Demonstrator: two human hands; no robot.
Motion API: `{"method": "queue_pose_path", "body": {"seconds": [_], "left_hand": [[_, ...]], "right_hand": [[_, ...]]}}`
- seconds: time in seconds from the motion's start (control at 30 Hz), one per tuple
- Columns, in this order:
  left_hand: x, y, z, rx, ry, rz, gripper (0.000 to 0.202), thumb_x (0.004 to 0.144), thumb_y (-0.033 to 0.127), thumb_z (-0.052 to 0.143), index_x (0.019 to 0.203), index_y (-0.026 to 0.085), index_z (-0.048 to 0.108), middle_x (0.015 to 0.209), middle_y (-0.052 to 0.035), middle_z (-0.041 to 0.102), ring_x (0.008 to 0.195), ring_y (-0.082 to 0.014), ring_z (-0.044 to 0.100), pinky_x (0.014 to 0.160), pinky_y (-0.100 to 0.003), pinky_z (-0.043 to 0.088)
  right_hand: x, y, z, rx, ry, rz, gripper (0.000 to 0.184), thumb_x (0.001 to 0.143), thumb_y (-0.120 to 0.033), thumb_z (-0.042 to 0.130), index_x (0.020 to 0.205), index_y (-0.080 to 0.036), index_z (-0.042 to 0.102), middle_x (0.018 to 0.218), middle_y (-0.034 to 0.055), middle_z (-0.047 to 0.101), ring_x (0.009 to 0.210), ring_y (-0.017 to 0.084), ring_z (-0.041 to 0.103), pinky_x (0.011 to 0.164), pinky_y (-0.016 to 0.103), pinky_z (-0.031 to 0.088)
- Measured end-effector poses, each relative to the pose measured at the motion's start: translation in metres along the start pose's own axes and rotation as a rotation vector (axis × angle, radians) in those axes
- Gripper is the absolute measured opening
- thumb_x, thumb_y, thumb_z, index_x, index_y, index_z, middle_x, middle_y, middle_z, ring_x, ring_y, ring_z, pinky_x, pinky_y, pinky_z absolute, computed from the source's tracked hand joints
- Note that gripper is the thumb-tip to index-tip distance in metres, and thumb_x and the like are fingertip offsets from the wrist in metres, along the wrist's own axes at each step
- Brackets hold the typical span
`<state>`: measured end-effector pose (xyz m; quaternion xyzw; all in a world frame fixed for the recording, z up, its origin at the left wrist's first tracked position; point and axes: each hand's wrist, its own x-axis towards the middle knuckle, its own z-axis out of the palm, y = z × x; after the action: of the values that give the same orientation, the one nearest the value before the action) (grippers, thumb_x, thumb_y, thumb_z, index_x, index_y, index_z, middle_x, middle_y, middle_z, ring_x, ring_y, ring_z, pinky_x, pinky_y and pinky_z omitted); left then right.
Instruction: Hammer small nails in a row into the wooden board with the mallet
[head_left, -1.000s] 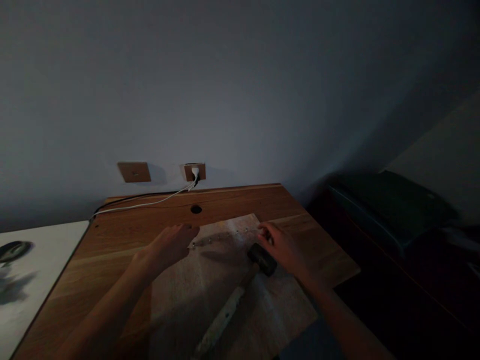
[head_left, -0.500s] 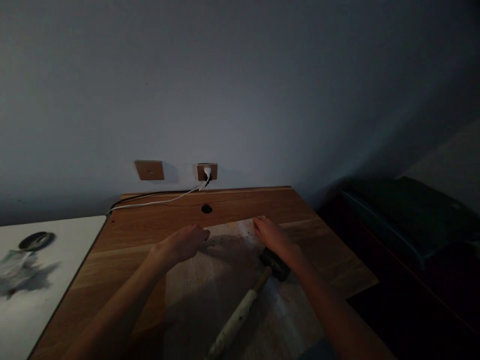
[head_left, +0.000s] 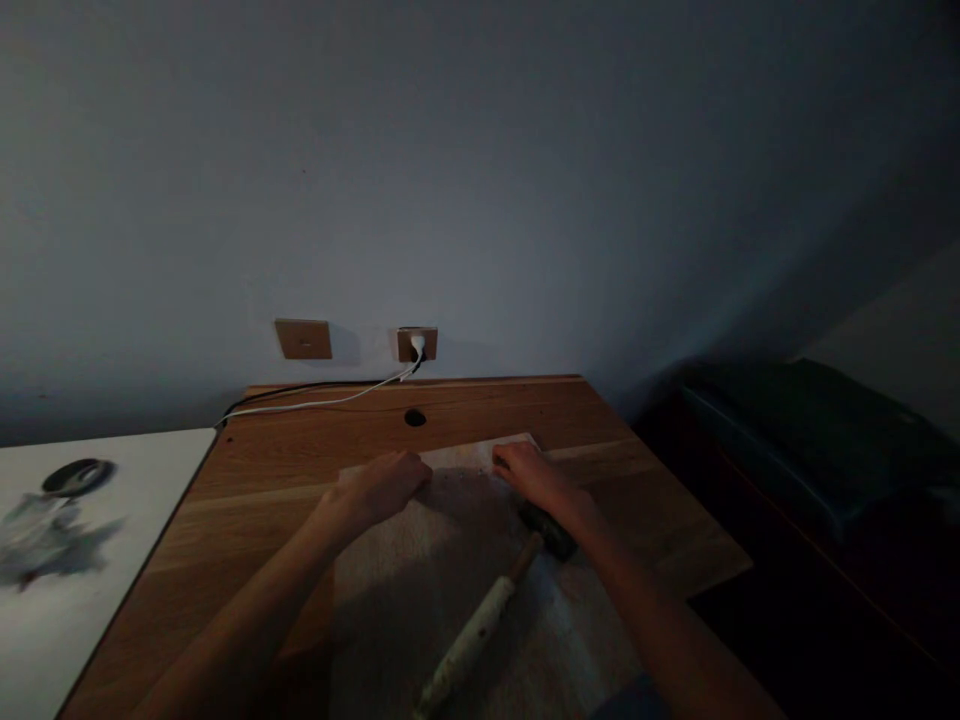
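A pale wooden board (head_left: pixel 397 600) lies on the brown wooden table. Along its far part runs a row of several small nails (head_left: pixel 463 474), standing up and hard to make out in the dim light. My left hand (head_left: pixel 391 480) is at the row's left end, fingers curled closed; what they hold, if anything, is hidden. At the right end, my right hand (head_left: pixel 523 468) has its fingers pinched together low over the board, their contents too small to name. Below my right wrist rests a hammer (head_left: pixel 480 625), its dark head partly covered by my forearm, its light-wrapped handle pointing towards me.
The brown table (head_left: pixel 247 540) meets the wall, where a white plug (head_left: pixel 418 345) sits in a socket with cables (head_left: pixel 322 403) trailing left. A white surface (head_left: pixel 97 640) on the left carries a crumpled clear plastic bag (head_left: pixel 45 535) and a dark round object (head_left: pixel 77 477).
My right hand has moved slightly left along the row. My left hand has shifted a little right, over the leftmost nails. The hammer stays where it lay.
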<state>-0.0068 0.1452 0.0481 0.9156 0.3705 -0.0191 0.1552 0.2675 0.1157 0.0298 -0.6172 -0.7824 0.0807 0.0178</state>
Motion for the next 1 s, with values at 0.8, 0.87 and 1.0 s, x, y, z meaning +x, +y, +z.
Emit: {"method": "queue_pose_path", "body": {"seconds": [0.8, 0.87, 1.0], "left_hand": [[0.004, 0.004, 0.001, 0.030, 0.025, 0.011, 0.027, 0.087, 0.003, 0.049, 0.091, 0.014, 0.073, 0.096, -0.0151, 0.075, 0.088, -0.0280, 0.073, 0.072, -0.033, 0.053], [0.003, 0.003, -0.001, 0.026, 0.023, 0.017, 0.029, 0.087, 0.001, 0.048, 0.089, 0.015, 0.073, 0.095, -0.0139, 0.075, 0.086, -0.0264, 0.073, 0.072, -0.032, 0.052], [0.000, 0.007, -0.007, 0.030, 0.010, 0.022, 0.029, 0.084, -0.001, 0.049, 0.085, 0.015, 0.074, 0.092, -0.0130, 0.075, 0.084, -0.0252, 0.073, 0.071, -0.031, 0.051]], "right_hand": [[0.000, -0.040, -0.009, 0.092, 0.013, -0.030, 0.029, 0.089, -0.005, 0.056, 0.099, -0.014, 0.081, 0.103, 0.0143, 0.079, 0.099, 0.023, 0.071, 0.088, 0.028, 0.048], [0.000, -0.040, -0.012, 0.092, 0.013, -0.047, 0.031, 0.088, -0.002, 0.054, 0.099, -0.014, 0.080, 0.104, 0.0141, 0.078, 0.099, 0.022, 0.070, 0.089, 0.028, 0.048], [0.000, -0.042, -0.018, 0.108, 0.036, -0.077, 0.032, 0.088, -0.001, 0.055, 0.104, -0.013, 0.079, 0.108, 0.0134, 0.076, 0.105, 0.021, 0.068, 0.095, 0.027, 0.045]]}}
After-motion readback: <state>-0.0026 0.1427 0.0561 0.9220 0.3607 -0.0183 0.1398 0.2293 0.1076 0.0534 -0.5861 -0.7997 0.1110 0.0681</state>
